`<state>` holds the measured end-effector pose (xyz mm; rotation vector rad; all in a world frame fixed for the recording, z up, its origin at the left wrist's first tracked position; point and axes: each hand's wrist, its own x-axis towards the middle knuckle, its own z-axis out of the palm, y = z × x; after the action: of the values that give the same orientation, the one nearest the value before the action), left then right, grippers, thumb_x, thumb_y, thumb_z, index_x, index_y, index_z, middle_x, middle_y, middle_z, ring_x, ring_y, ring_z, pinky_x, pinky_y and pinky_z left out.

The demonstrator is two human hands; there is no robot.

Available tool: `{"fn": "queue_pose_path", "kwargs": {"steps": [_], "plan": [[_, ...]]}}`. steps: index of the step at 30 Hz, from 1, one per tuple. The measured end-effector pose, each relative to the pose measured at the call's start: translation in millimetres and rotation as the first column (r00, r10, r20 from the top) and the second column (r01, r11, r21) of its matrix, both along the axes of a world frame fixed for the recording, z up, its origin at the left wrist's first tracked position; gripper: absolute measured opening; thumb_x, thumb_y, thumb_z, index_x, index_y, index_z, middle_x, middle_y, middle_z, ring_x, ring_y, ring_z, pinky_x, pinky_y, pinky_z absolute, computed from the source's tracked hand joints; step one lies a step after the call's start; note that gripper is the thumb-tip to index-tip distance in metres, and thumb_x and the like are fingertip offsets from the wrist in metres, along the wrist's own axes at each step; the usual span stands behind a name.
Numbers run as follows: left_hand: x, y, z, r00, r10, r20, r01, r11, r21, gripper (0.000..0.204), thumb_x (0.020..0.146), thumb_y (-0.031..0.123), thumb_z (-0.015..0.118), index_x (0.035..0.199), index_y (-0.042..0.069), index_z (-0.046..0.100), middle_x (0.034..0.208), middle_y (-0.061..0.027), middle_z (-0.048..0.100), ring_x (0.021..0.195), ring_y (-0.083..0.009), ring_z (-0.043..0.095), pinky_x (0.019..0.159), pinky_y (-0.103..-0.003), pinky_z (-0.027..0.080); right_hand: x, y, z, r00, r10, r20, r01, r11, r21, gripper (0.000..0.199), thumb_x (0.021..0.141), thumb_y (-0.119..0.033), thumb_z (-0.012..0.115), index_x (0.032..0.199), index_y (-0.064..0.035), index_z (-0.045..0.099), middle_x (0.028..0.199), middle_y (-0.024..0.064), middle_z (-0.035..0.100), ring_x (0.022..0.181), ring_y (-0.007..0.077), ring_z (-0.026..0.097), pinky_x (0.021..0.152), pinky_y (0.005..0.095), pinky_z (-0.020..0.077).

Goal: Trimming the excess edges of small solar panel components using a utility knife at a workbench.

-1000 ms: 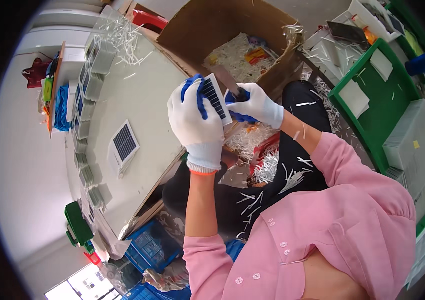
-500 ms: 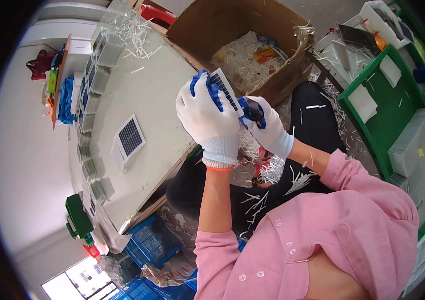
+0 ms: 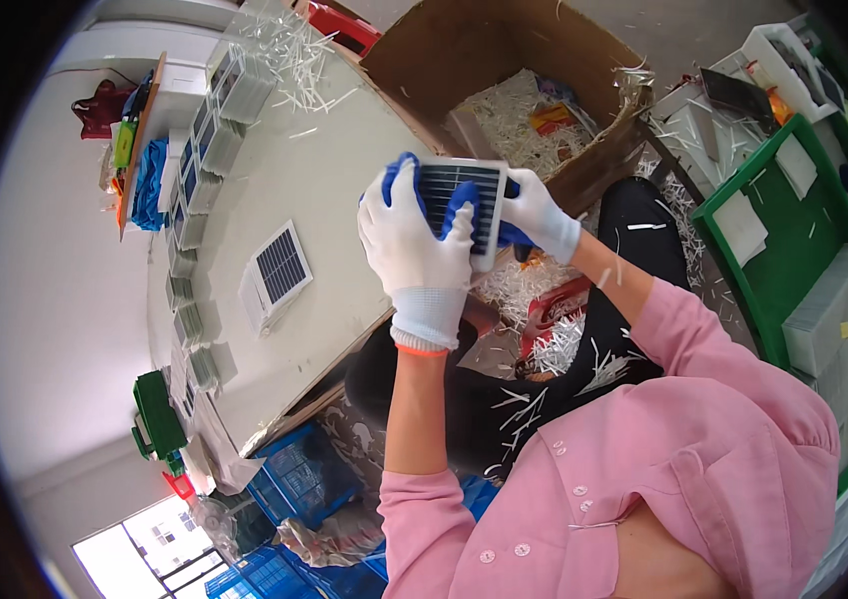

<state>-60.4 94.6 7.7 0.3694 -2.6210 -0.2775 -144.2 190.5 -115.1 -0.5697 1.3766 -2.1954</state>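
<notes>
A small solar panel (image 3: 487,215), dark cells in a white border, is held up over my lap. My left hand (image 3: 414,235), in a white glove with blue-coated fingers, is shut on its left side, with fingers across its face. My right hand (image 3: 541,218), gloved alike, is closed at the panel's right edge, its fingertips partly hidden behind it. A dark object shows by those fingers, too covered to name. To the left, another solar panel (image 3: 282,265) rests on top of others on the pale table (image 3: 344,150).
Stacks of panels (image 3: 202,150) line the table's far left edge. A cardboard box (image 3: 434,60) of white strips stands ahead. Strips lie on my lap and the floor. At right are a green tray (image 3: 793,220) and a pale block stack (image 3: 833,309); blue crates (image 3: 309,479) sit lower left.
The panel has turned from a steep edge-on tilt to show its broad face. My right hand has shifted slightly right, and its dark object is now mostly hidden. The view has moved slightly.
</notes>
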Motion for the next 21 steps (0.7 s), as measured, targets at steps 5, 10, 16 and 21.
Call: {"fn": "queue_pose_path", "kwargs": {"steps": [5,10,16,21], "plan": [[-6.4,6.0,-4.3,0.993,-0.113,-0.039,0.113,0.993,-0.016,0.04,0.078,0.005,0.066,0.118,0.006,0.065,0.119,-0.016,0.06,0.114,-0.0364,0.055,0.1,-0.046,0.043,-1.8,26.9,1.1,0.981,0.184,0.053,-0.186,0.982,0.023,0.017,0.087,-0.009,0.072,0.101,0.0012,0.069,0.077,0.0026,0.068,0.058,0.0051,0.059,0.052,0.0223,0.0495],[-12.8,6.3,-15.6,0.984,-0.068,-0.163,0.063,0.997,-0.036,0.034,0.077,0.002,0.064,0.111,0.007,0.068,0.108,-0.0133,0.065,0.104,-0.0349,0.058,0.093,-0.045,0.046,34.7,53.9,10.5,0.834,0.441,-0.331,-0.386,0.896,0.219,0.011,0.085,-0.007,0.073,0.092,0.0003,0.067,0.07,0.0016,0.065,0.058,0.0064,0.06,0.052,0.023,0.0481],[-15.5,18.9,-11.6,0.988,0.007,-0.156,-0.018,0.997,-0.071,0.036,0.077,0.007,0.066,0.114,0.004,0.067,0.113,-0.0148,0.063,0.107,-0.0357,0.056,0.094,-0.046,0.045,67.0,41.2,-7.7,0.991,-0.133,-0.028,0.135,0.986,0.096,0.031,0.089,-0.005,0.069,0.117,-0.0009,0.057,0.098,0.0079,0.069,0.085,0.014,0.067,0.073,0.0274,0.0537],[-15.0,15.0,-12.6,0.996,0.01,-0.088,-0.022,0.991,-0.134,0.041,0.076,0.009,0.069,0.116,0.003,0.067,0.114,-0.0157,0.062,0.109,-0.0365,0.055,0.095,-0.047,0.044,35.0,-21.9,-2.1,0.738,-0.508,-0.444,0.572,0.82,0.012,0.037,0.086,-0.006,0.07,0.118,-0.0069,0.052,0.098,0.0132,0.068,0.088,0.0275,0.069,0.079,0.0362,0.0547]]}}
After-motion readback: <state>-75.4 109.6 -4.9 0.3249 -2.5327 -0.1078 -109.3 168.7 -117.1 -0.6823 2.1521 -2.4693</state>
